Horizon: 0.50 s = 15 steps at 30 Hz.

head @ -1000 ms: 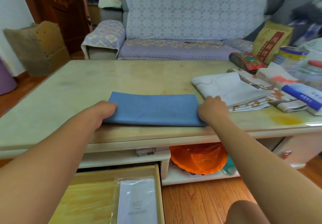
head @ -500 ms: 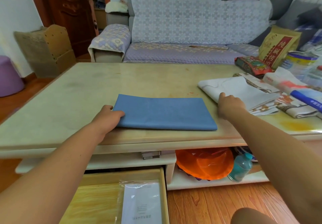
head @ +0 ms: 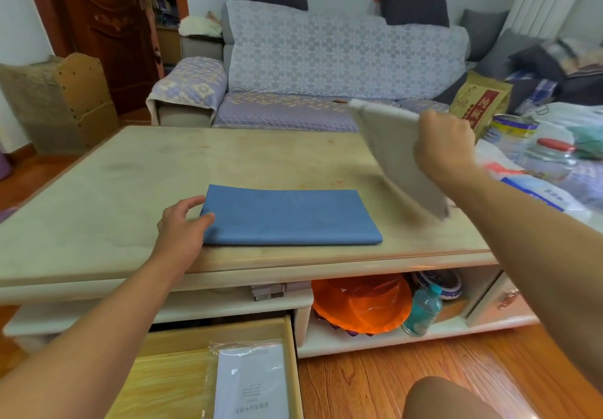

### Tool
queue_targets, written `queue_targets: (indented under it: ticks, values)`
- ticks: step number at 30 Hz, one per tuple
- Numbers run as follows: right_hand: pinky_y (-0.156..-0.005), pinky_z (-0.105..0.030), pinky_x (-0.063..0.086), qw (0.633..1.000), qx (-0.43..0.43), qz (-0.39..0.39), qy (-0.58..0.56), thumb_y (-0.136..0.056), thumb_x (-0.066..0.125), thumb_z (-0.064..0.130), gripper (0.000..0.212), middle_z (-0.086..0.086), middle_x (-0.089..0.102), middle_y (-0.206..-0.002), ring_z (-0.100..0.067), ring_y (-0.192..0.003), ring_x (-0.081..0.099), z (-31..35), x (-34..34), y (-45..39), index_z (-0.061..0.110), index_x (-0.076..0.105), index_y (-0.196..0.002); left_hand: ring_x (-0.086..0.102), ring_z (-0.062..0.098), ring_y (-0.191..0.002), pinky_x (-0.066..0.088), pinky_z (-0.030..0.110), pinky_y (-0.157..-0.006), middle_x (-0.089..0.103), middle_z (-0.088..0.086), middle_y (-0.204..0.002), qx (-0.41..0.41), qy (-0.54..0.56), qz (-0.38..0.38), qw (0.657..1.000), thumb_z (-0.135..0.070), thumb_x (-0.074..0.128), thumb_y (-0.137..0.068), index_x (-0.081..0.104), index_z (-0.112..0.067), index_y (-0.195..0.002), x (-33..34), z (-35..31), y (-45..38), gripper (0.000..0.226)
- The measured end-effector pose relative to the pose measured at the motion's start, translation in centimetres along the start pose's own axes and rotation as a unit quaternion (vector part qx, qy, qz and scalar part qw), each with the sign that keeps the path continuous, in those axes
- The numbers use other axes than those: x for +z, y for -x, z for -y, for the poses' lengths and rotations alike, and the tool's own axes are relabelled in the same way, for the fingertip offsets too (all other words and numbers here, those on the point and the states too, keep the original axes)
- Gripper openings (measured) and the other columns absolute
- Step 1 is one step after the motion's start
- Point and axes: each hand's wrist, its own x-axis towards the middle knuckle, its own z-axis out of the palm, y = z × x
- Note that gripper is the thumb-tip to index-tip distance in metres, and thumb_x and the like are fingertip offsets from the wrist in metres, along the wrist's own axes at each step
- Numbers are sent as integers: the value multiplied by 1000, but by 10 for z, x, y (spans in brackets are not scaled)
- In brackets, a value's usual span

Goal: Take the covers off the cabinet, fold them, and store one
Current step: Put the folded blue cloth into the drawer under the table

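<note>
A folded blue cover (head: 287,218) lies flat near the front edge of the low cabinet's pale top (head: 137,170). My left hand (head: 182,226) rests at the cover's left end, thumb on its corner, fingers relaxed. My right hand (head: 443,144) grips a folded white cover (head: 394,154) and holds it tilted in the air above the right part of the top; the cover is motion-blurred.
An open wooden drawer (head: 182,373) below holds a bagged white booklet (head: 251,382). The shelf under the top holds an orange bowl (head: 362,304) and a teal bottle (head: 422,311). Bags, a tin and a jar (head: 551,157) crowd the right end. A sofa (head: 326,69) stands behind.
My right hand left the blue cover, took hold of the folded white cover on the right and lifted it off the top. My left hand stayed at the blue cover's left end.
</note>
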Motion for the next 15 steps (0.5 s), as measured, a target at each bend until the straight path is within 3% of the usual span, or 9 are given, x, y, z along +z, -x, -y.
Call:
queue_targets:
  ticks: [2,3,4,6,8,10,12,13,15]
  values:
    - [-62,-39,39,998,-33,-43,-28,-80,53,-6,26,-25,65,-96,-46,-85,65,29,-29,10,0,58,-105,49,17,-128,37,32,-110,51,-3,-134,6,61,-50,997,-17,58,-99,61,-20,-134,5,-13,13,36]
    - [-56,-37,38,995,-62,-68,-38,-76,56,-6,27,-23,66,-90,-43,-76,66,45,-41,23,1,59,-102,58,17,-115,44,33,-105,57,1,-127,-27,168,-54,984,-15,56,-100,62,-14,-133,8,-22,21,34]
    - [-49,-33,34,989,-102,-99,-40,-71,60,-4,29,-19,66,-81,-40,-65,65,62,-51,42,3,61,-100,65,19,-105,49,36,-101,62,6,-121,-78,297,-28,951,-18,55,-101,60,-8,-131,9,-34,30,32]
    - [-46,-28,23,971,-190,-146,-22,-65,67,5,36,-8,63,-72,-32,-53,63,99,-62,88,11,65,-101,68,33,-107,51,51,-102,65,18,-121,-196,486,75,848,-36,54,-101,55,-5,-128,7,-53,45,42]
    - [-46,-30,25,945,-295,-124,-71,-69,69,13,38,-4,63,-75,-28,-57,64,135,-63,143,15,65,-106,64,42,-116,46,61,-104,64,24,-125,-254,508,147,810,-56,52,-98,55,-8,-130,3,-58,55,57]
    - [-45,-31,28,900,-413,-40,-137,-74,67,18,29,-3,61,-76,-27,-57,63,163,-61,194,14,64,-102,66,37,-117,51,53,-99,67,21,-127,-276,486,132,819,-52,49,-101,59,-10,-133,1,-48,69,54]
    - [-47,-31,29,861,-476,79,-159,-85,57,42,28,-3,60,-75,-24,-58,61,177,-62,223,17,62,-96,69,32,-110,57,43,-86,71,18,-124,-302,435,78,845,-37,48,-104,61,-9,-134,-1,-26,80,43]
    - [-51,-32,36,853,-465,135,-193,-88,45,61,43,-2,63,-79,-24,-64,61,178,-61,225,21,61,-96,70,32,-108,57,45,-86,72,17,-121,-311,410,61,855,-32,50,-104,61,-9,-133,-3,-13,84,39]
    - [-67,-36,43,866,-330,214,-310,-86,25,76,59,3,66,-86,-21,-81,61,170,-55,213,27,59,-90,72,34,-105,58,52,-88,74,16,-116,-308,376,53,872,-22,56,-100,62,-8,-130,-7,4,87,34]
